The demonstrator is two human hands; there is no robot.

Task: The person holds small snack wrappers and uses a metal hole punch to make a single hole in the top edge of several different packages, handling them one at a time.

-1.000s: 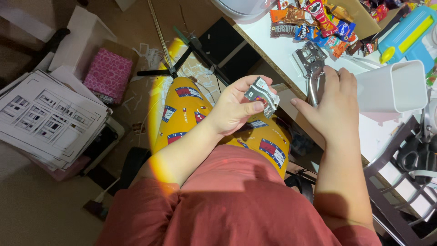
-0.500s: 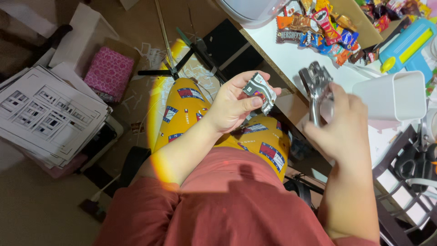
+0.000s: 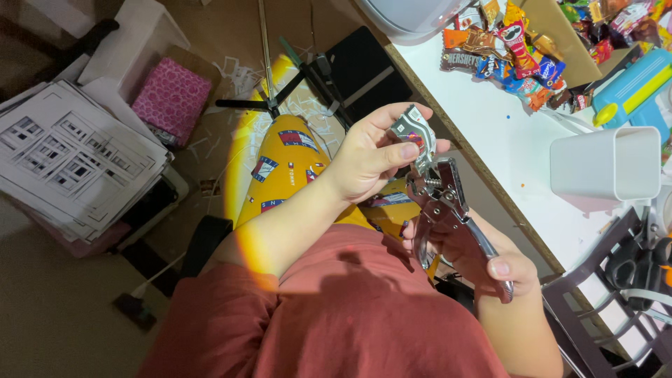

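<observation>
Left hand (image 3: pixel 367 157) pinching small wrapper (image 3: pixel 414 129), right hand (image 3: pixel 483 255) gripping metal punch (image 3: pixel 444 210) beneath it.

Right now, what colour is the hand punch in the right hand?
Shiny silver metal hand punch, held in the right hand; clearest in the head view.

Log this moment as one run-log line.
left hand: pinches small wrapped packet | right hand: grips metal hole punch | punch head at packet edge | white table alongside
</observation>
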